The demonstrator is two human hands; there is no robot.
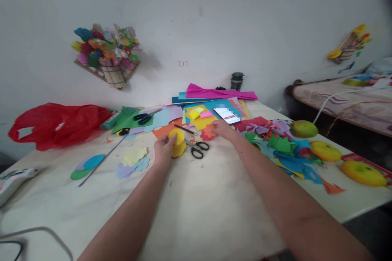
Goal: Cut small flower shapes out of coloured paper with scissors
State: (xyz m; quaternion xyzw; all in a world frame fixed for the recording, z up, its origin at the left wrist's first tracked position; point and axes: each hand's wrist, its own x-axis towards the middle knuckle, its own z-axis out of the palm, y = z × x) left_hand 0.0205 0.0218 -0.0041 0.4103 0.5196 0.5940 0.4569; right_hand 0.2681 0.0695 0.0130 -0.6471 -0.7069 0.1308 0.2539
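Observation:
My left hand (163,149) is closed on a yellow paper circle (177,136), with a second yellow paper piece (179,149) overlapping just below it. My right hand (223,128) pinches the edge of an orange-red paper flower (208,133) low over the table. Between the hands lie black-handled scissors (198,149), their blades reaching toward the yellow paper. A dark pen (185,129) rests just beyond them. Left of my left hand are pale yellow (134,155), lilac and light blue scalloped paper shapes.
Paper scraps (283,144) and yellow-green fruits (325,150) line the right side of the white table (202,212). Farther back are a lit phone (227,116), coloured sheets and another pair of scissors (143,118). A red bag (61,126) and paper ovals (88,165) are at left.

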